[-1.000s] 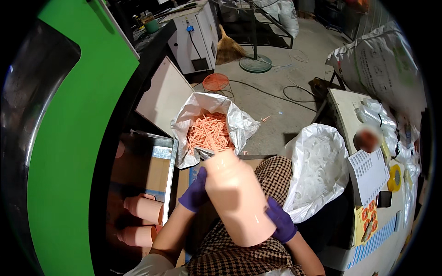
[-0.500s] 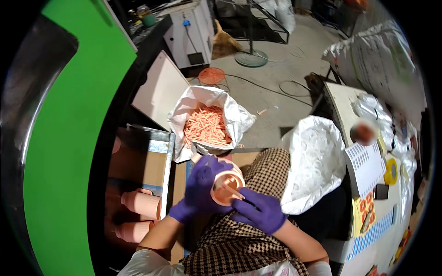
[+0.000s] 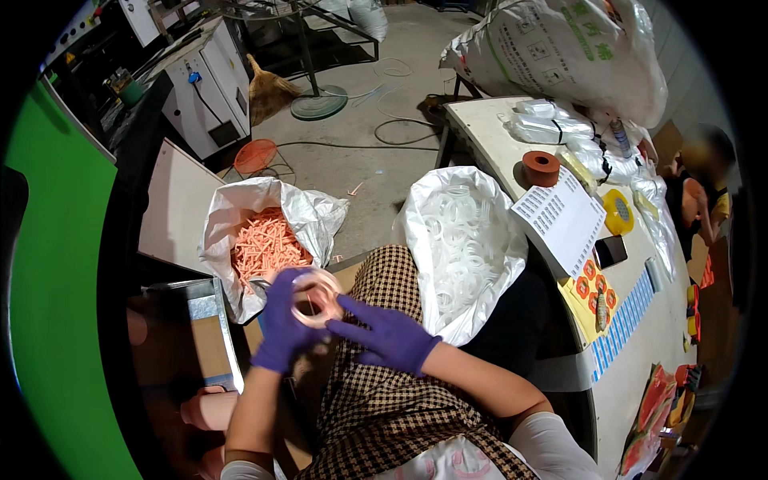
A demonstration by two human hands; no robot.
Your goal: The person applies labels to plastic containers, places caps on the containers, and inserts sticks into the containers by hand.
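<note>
A pink plastic cup point(image 3: 326, 282) is tilted with its round mouth facing up toward me, slightly blurred. My left hand point(image 3: 282, 324), in a purple glove, is wrapped round its side. My right hand point(image 3: 392, 338), gloved alike, has its fingers stretched out and apart, the tips at the cup's right rim. Inside the cup, details are too blurred to make out. Just beyond my left hand stands a white sack point(image 3: 314, 214) holding many thin pink plastic sticks point(image 3: 270, 244). More pink cups point(image 3: 210, 410) lie at lower left, partly hidden by my left forearm.
Right of my lap, a white sack point(image 3: 416, 272) holds clear plastic rings point(image 3: 460, 252). A table point(image 3: 500, 152) carries brown tape point(image 3: 541, 168), yellow tape point(image 3: 618, 211), a printed sheet and plastic bundles. A green panel point(image 3: 60, 264) borders the left. Another person point(image 3: 698, 204) is at far right.
My view has swung right, so the scene sits further left. My right fingers, which pinched a pink stick in the cup's mouth, are now spread at its rim. My left hand still holds the cup.
</note>
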